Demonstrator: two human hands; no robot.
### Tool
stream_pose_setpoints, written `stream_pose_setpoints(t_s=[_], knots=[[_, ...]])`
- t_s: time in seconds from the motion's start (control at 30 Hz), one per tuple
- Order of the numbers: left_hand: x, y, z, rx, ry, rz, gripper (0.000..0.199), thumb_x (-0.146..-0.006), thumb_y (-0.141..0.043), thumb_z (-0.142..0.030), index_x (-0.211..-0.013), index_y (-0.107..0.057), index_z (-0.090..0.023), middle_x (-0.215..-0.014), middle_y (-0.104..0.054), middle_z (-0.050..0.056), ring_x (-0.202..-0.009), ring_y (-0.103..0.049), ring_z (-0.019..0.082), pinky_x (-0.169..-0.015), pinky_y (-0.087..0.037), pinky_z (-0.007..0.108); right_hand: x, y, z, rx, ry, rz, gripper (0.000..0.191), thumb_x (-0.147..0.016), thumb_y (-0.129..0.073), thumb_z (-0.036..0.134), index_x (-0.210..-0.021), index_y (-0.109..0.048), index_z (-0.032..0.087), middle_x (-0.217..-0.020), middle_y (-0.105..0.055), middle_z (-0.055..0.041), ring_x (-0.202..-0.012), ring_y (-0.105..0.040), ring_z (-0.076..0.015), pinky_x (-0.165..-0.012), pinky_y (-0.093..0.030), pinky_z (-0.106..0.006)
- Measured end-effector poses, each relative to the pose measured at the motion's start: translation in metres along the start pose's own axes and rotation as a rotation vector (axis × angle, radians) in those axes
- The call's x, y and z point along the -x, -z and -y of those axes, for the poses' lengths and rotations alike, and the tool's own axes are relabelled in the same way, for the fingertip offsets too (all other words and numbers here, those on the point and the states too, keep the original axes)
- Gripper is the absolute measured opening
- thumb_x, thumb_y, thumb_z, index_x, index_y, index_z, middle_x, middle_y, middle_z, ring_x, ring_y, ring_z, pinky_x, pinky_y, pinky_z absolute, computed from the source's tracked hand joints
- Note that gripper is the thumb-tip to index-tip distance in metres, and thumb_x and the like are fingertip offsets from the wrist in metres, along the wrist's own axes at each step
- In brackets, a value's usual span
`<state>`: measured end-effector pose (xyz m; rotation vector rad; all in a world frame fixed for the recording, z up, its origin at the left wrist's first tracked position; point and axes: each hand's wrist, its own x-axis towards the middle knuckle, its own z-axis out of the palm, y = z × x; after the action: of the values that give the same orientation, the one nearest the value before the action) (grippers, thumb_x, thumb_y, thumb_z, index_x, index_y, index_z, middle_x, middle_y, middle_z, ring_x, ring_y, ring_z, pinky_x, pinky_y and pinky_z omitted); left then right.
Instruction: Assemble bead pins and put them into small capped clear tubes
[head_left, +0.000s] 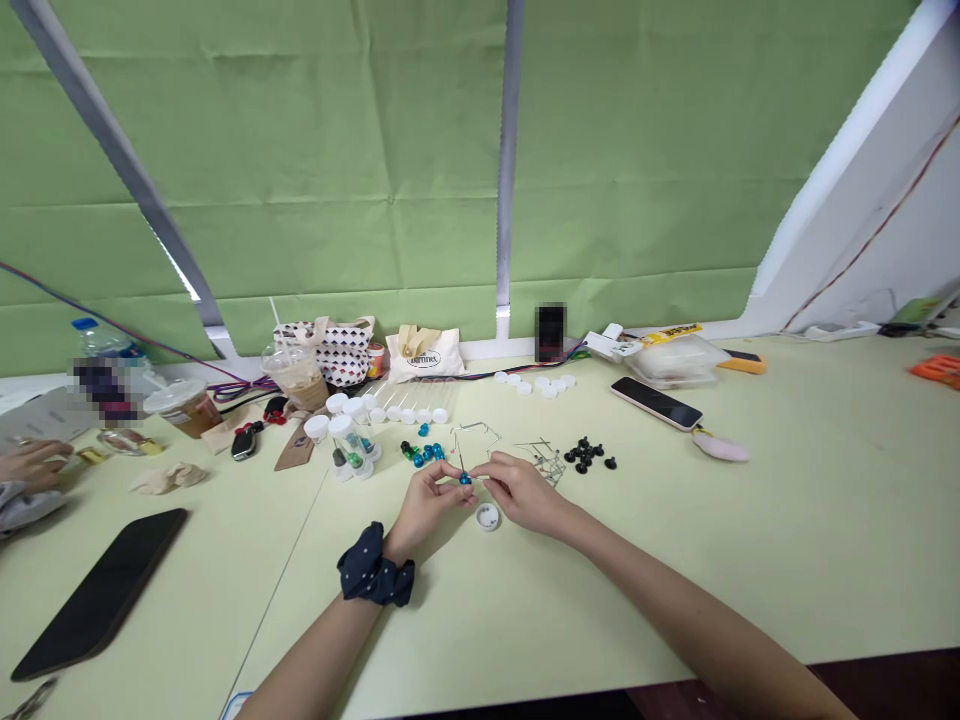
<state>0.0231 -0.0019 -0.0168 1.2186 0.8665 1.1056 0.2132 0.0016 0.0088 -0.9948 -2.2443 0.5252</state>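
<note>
My left hand, with a dark dotted scrunchie at its wrist, pinches a small shiny blue piece. A thin dark rod rises from that piece. Close on its right, my right hand has thumb and forefinger pressed together; what they hold is too small to make out. Just below the fingers sits a round white cap with tiny bits inside. Loose blue pieces lie beyond my left hand. Bent metal wires and black knob-like parts lie beyond my right.
White-capped clear tubes and upright vials stand at left centre. More white caps lie farther back. A phone rests at right, a black tablet-like slab at left. Another person's hand shows at the left edge.
</note>
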Motion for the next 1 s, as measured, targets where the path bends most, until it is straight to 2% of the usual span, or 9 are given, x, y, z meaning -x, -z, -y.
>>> stream_pose_setpoints(t_s=[0.47,0.8,1.0], knots=[[0.0012,-0.0004,-0.0010,0.011,0.014,0.013,0.027,-0.066,-0.074,-0.027,-0.082,-0.055,-0.015,-0.067,-0.068,0.002,-0.065,-0.067,0.018,-0.066,-0.050,0.031,-0.0005,0.0036,-0.0029,0.009,0.043,0.013,0.032,-0.085,-0.045,0.007,-0.106,-0.064,0.022,-0.076,-0.049,-0.0012,-0.066,-0.049,-0.0111,-0.062,-0.038,-0.022],[0.0019,-0.0022,-0.0002,-0.060,-0.024,-0.035,0.029,-0.065,-0.074,-0.026,-0.080,-0.052,-0.017,-0.064,-0.066,-0.001,-0.061,-0.066,0.016,-0.061,-0.049,0.026,0.0001,0.0023,-0.0007,0.030,0.016,0.034,0.031,-0.085,-0.045,0.009,-0.105,-0.064,0.022,-0.076,-0.049,-0.0011,-0.066,-0.050,-0.0113,-0.061,-0.037,-0.022],[0.0011,-0.0020,0.0010,-0.076,-0.040,-0.031,0.027,-0.065,-0.074,-0.025,-0.079,-0.053,-0.017,-0.066,-0.065,-0.001,-0.063,-0.066,0.017,-0.062,-0.050,0.028,-0.0005,0.0035,0.0015,-0.022,-0.001,0.035,0.030,-0.085,-0.045,0.009,-0.103,-0.065,0.021,-0.075,-0.049,-0.0011,-0.066,-0.050,-0.0111,-0.062,-0.037,-0.022]])
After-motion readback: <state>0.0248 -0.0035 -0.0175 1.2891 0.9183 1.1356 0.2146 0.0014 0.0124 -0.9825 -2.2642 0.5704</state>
